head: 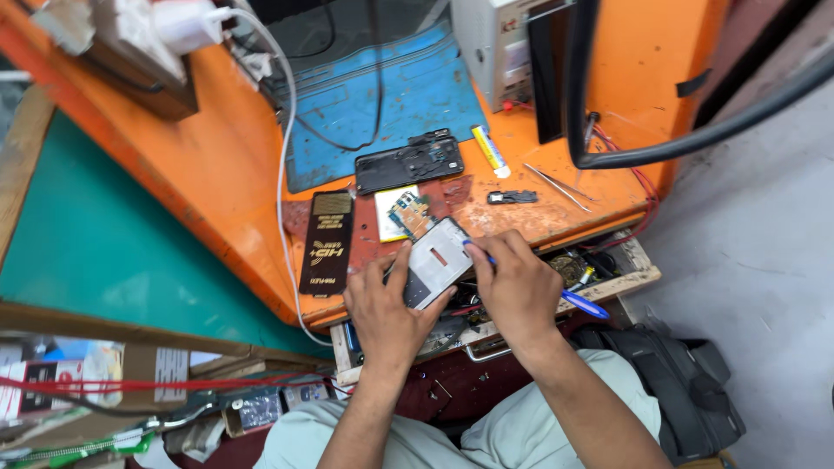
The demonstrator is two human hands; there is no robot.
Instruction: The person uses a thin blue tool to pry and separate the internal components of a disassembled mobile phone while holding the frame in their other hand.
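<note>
Slantwise, phone (437,261) tilts top-right between both hands.

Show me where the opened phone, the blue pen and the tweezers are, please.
opened phone (437,260), head view, on its pale inner plate.
blue pen (584,305), head view, on the barrel past the right hand.
tweezers (560,187), head view, mid-length of the metal arms.

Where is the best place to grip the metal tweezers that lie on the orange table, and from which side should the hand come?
Probably near the joined end of the tweezers, pinching across the two thin arms from above. They lie flat on the orange table, pointing diagonally, with bare surface around them, so a top-down pinch looks easiest. The right hand is nearer.
</note>
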